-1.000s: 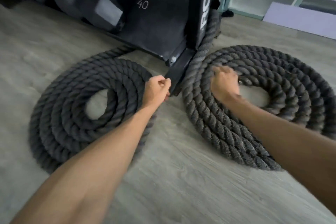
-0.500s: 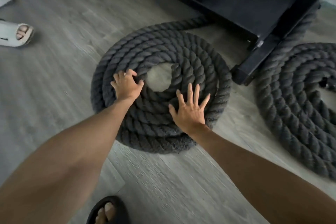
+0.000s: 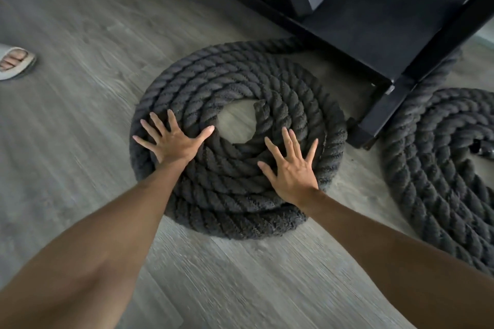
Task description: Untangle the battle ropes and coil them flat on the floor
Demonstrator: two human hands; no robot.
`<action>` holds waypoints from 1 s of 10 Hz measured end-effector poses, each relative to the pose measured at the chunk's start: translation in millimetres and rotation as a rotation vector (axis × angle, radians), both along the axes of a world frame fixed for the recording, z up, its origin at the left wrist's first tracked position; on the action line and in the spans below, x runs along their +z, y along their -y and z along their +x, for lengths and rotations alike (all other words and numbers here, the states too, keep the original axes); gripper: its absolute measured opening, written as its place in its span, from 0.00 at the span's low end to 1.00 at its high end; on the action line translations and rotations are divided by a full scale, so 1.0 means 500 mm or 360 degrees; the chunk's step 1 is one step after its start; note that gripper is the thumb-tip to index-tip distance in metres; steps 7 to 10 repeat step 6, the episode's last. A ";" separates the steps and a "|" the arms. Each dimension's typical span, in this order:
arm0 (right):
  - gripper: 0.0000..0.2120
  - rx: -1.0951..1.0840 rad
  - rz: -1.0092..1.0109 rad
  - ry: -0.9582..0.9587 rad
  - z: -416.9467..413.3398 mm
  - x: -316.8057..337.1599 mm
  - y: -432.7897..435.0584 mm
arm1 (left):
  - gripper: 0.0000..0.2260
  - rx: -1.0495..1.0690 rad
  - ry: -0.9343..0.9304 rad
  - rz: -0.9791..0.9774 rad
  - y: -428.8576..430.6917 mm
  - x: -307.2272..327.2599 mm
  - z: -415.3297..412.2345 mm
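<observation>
We press both hands, left hand (image 3: 171, 141) and right hand (image 3: 291, 168), flat with fingers spread, gripping nothing, on the left coil (image 3: 238, 147) on the floor (image 3: 80, 141); uneven pressure may shift overlapping turns

Bare forearms (image 3: 107, 235) end in a bare left grip (image 3: 173, 143) and right grip (image 3: 292, 172).

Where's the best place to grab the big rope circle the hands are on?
Probably the loose rope end at the centre hole of the coil, reached from above. The other turns lie packed tight with no gap for fingers, while that end has bare floor beside it.
</observation>
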State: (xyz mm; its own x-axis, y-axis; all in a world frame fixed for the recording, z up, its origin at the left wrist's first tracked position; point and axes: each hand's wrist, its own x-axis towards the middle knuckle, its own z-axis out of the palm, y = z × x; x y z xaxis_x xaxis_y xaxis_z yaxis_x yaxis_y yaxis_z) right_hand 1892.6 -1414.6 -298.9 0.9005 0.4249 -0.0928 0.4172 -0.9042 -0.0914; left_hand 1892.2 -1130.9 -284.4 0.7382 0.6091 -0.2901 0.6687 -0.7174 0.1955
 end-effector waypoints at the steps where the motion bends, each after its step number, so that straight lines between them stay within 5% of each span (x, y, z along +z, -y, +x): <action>1: 0.32 0.0033 0.0008 0.0004 0.048 -0.001 0.016 | 0.60 0.0001 -0.0041 -0.0061 0.011 0.004 0.031; 4: 0.31 0.0005 -0.0134 -0.0326 0.074 0.037 0.013 | 0.49 -0.0163 -0.0353 -0.0132 0.005 0.052 0.039; 5: 0.29 -0.0083 -0.0021 -0.0521 0.055 0.118 0.009 | 0.35 -0.0287 -0.0209 -0.0016 0.064 0.126 0.014; 6: 0.27 -0.0099 0.0054 -0.0408 0.033 0.202 0.011 | 0.26 -0.0432 -0.0002 -0.0081 0.125 0.205 0.010; 10: 0.27 -0.0099 0.0054 -0.0408 0.033 0.202 0.011 | 0.26 -0.0432 -0.0002 -0.0081 0.125 0.205 0.010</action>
